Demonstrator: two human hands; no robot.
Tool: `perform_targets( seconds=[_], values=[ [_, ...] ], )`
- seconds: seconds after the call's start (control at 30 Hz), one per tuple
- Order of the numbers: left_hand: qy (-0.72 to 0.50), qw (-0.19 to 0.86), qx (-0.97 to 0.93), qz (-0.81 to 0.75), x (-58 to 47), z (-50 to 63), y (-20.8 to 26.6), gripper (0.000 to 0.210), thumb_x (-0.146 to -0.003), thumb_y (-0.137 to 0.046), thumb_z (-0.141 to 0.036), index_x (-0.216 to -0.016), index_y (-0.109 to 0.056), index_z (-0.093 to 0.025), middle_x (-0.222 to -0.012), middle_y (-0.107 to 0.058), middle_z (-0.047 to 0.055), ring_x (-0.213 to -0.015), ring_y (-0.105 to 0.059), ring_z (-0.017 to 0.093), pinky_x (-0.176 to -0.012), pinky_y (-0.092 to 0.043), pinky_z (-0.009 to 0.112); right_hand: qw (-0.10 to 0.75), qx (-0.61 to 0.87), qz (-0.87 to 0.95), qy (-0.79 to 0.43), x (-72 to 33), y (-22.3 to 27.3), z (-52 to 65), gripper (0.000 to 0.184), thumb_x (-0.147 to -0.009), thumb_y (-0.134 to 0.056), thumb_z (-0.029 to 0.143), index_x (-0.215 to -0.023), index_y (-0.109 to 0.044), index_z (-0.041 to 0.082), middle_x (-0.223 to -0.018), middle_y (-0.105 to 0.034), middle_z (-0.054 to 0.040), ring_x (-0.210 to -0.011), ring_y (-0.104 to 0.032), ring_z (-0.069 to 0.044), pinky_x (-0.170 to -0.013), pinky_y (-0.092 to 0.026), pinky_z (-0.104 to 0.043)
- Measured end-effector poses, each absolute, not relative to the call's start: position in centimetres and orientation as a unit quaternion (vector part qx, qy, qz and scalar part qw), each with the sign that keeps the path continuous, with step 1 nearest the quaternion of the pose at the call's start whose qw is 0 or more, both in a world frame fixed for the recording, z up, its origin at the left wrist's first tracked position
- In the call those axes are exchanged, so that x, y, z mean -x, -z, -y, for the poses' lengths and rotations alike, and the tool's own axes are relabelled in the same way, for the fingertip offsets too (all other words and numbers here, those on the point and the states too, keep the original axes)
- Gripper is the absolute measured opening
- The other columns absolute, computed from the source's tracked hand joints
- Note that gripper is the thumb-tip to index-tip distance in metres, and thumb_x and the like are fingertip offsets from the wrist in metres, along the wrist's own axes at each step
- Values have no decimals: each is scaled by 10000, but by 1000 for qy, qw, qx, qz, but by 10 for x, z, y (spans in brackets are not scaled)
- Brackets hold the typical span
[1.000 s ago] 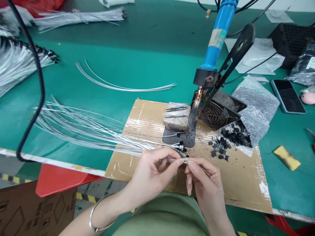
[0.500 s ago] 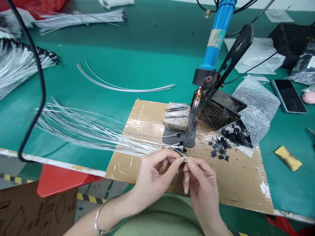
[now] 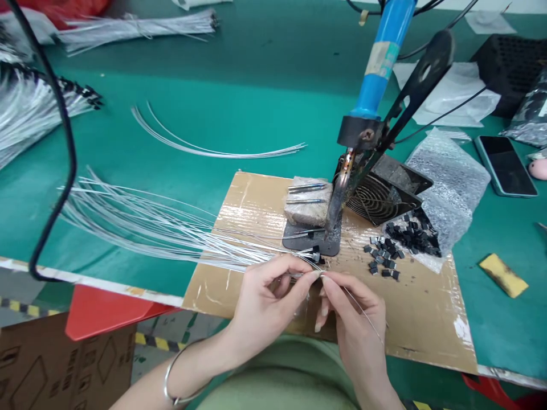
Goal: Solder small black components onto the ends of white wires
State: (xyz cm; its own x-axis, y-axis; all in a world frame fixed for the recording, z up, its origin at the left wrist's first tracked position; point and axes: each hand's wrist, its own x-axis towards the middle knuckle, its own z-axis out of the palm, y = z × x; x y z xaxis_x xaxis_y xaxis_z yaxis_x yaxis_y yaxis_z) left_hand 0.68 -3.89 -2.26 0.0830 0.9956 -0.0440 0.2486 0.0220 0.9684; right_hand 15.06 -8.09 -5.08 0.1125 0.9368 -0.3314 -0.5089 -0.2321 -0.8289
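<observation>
My left hand (image 3: 269, 302) is closed, thumb and forefinger pinching a thin wire above the cardboard. Fingertip to fingertip with it, my right hand (image 3: 356, 324) pinches the same spot, and a thin wire (image 3: 366, 316) trails from there across its fingers. What lies exactly between the fingertips is hidden. A bundle of white wires (image 3: 166, 233) runs in from the left to just behind my left hand, some ending in small black connectors (image 3: 315, 251). Beyond my hands, a blue-handled soldering iron (image 3: 376, 74) is mounted tip down over a dark metal plate (image 3: 294, 242).
Cardboard (image 3: 423, 319) lies under the work. Loose black connectors (image 3: 384, 256) sit to the right, near bubble wrap (image 3: 455, 182) and a small fan (image 3: 376, 199). A yellow sponge (image 3: 503, 275) and a phone (image 3: 506, 165) are farther right. A black cable (image 3: 64, 125) hangs at left.
My right hand has shifted slightly to the right, its fingers still at the pinch. The left hand stays nearly in place. The view has moved a little.
</observation>
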Motion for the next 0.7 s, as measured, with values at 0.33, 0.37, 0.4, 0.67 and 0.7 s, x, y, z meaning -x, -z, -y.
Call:
perform_targets(
  seconds=[0.33,0.37,0.4,0.67,0.7],
  values=[
    [-411,420,-621,-519,-6,40,21,181,-921,-736,-151,-745,-770,-166,-513,-485,-66,-493,-354,78,-456,-276,225,571,460,215,-645,-151,50,81,142,-904,-891,395,-921,-893,254,-588,-656,29,-430,-609,-88,-418,-543,-164],
    [-413,414,-625,-517,-6,40,21,178,-920,-738,-148,-747,-770,-167,-512,-477,-70,-490,-349,77,-457,-274,227,569,459,212,-649,-151,49,81,144,-901,-892,397,-920,-892,254,-586,-654,28,-426,-603,-87,-409,-535,-161],
    [-414,410,-629,-515,-6,40,21,174,-919,-739,-141,-749,-769,-167,-514,-474,-73,-488,-343,75,-458,-272,228,566,457,209,-653,-152,49,80,143,-895,-895,398,-913,-892,256,-590,-652,29,-423,-598,-84,-400,-525,-156],
    [-409,400,-654,-495,-4,39,18,176,-898,-740,-82,-756,-760,-184,-522,-458,-93,-493,-292,73,-475,-280,226,527,450,198,-694,-165,41,71,192,-818,-940,400,-800,-884,218,-600,-642,21,-363,-538,-60,-345,-459,-144],
    [-407,399,-656,-495,-4,39,18,177,-899,-738,-83,-756,-759,-184,-520,-451,-95,-493,-291,74,-484,-293,227,526,448,198,-695,-166,41,71,193,-823,-935,401,-802,-883,217,-604,-643,20,-361,-533,-59,-343,-457,-145]
  ],
)
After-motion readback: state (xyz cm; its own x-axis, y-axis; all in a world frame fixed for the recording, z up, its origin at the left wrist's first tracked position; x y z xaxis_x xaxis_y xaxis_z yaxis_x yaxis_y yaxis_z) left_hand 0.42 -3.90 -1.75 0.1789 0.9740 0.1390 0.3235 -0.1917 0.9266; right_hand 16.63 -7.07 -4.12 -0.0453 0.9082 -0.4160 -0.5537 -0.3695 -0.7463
